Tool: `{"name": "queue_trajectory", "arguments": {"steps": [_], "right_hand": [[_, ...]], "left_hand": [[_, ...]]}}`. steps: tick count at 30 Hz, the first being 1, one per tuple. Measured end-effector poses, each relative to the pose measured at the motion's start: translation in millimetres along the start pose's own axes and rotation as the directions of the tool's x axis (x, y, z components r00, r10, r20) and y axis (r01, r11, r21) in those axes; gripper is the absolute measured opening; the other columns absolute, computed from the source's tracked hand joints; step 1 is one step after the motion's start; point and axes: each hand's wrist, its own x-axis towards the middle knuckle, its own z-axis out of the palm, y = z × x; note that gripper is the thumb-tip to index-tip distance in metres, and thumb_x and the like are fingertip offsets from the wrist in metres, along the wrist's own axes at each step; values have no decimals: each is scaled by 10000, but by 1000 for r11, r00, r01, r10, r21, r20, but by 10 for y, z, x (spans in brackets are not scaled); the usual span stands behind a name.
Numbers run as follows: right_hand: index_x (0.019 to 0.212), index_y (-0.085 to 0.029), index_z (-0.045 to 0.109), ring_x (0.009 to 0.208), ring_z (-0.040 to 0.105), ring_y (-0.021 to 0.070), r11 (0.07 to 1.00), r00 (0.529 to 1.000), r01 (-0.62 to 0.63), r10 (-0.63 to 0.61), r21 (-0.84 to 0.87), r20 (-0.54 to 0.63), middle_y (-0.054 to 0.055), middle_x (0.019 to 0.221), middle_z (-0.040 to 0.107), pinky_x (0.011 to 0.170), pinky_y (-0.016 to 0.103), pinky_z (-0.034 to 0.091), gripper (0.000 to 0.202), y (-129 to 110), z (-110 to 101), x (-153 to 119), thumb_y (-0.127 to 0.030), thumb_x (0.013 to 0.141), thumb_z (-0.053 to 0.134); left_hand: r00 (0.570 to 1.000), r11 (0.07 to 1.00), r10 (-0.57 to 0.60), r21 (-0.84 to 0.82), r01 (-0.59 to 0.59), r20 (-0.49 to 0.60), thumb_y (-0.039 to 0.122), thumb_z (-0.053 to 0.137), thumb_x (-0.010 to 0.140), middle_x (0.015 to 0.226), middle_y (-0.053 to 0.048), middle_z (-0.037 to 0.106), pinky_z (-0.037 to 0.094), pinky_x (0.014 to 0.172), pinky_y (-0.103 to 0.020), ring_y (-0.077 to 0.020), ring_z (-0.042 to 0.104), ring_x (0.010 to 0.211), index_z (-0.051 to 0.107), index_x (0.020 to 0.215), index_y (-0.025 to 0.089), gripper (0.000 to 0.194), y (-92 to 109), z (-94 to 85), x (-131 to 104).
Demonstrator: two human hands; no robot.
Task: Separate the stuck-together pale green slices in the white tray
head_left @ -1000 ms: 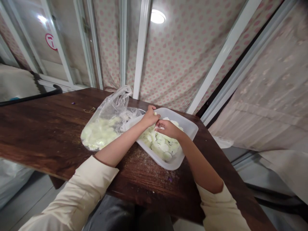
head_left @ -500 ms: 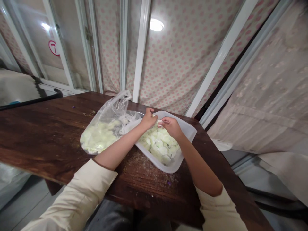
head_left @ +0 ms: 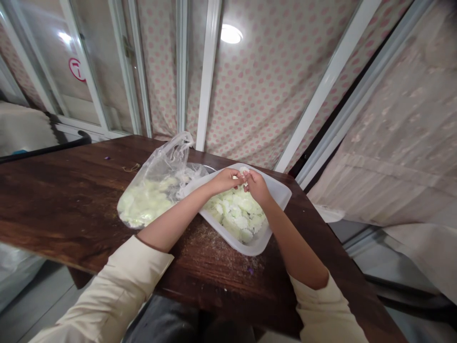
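Over the far half of a white plastic tub [head_left: 282, 190], my two hands meet with their fingers pinched together. My left hand [head_left: 228, 180] and my right hand [head_left: 256, 186] both grip a small white, ruffled-edged piece [head_left: 244, 170], which shows between the fingertips; its exact kind is unclear. Below them in the tub lies a heap of thin pale-green and white ruffled pieces [head_left: 237, 214]. Beside my left forearm a clear plastic bag [head_left: 150, 190] holds more pale-green pieces of the same look.
The tub and bag stand on a dark wooden table [head_left: 71, 190] with light crumbs near the tub's front. A thin string [head_left: 131, 167] lies behind the bag. Part of a round metal rim [head_left: 209, 168] shows between bag and tub. Framed glass with a dotted curtain [head_left: 250, 95] borders the table's far edge.
My left hand has moved right and its fingers have closed in, so both hands now meet at the white piece. The view has shifted slightly.
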Motion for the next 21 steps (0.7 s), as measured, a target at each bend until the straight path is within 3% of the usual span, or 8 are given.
{"name": "queue_trajectory", "arguments": {"steps": [8, 14, 21], "right_hand": [[766, -170, 484, 550, 520, 113, 978, 978, -208, 207, 22, 27, 30, 654, 563, 524, 238, 404, 471, 28, 28, 14, -600, 782, 291], [731, -168, 523, 614, 536, 129, 999, 1000, -29, 29, 22, 13, 14, 656, 554, 533, 232, 397, 295, 74, -9, 52, -453, 743, 451], [636, -194, 404, 538, 444, 104, 997, 999, 53, -54, -63, -1, -33, 557, 408, 513, 226, 364, 326, 50, -41, 27, -485, 783, 392]], "left_hand": [[987, 999, -40, 7, 41, -154, 306, 536, 695, 609, -2, 556, 434, 521, -205, -69, 508, 517, 533, 644, 120, 193, -163, -19, 87], [966, 995, -100, -13, 100, -237, 298, 557, 668, 592, 3, 549, 418, 459, -200, -70, 489, 479, 524, 653, 123, 179, -193, -7, 119], [988, 997, -57, 36, 62, -143, 343, 551, 670, 594, -7, 548, 435, 499, -210, -79, 510, 509, 541, 629, 118, 228, -119, 7, 68]]}}
